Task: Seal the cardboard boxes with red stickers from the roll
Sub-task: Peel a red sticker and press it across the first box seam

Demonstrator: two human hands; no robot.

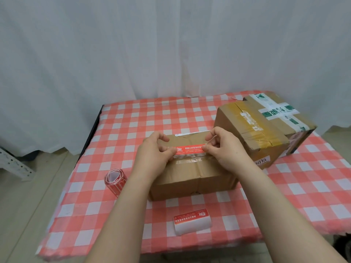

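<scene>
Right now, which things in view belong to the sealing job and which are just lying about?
Job: red sticker, pinched by left hand and right hand; small box beneath it; sticker roll; larger box; loose sticker on its backing.
Lying about: white metal rack on the floor; curtain.

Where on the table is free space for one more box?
Free: far left cloth behind the sticker roll; near right corner, right of the loose sticker strip. Crowded: middle and far right, where the small box and the large box stand close.
</scene>
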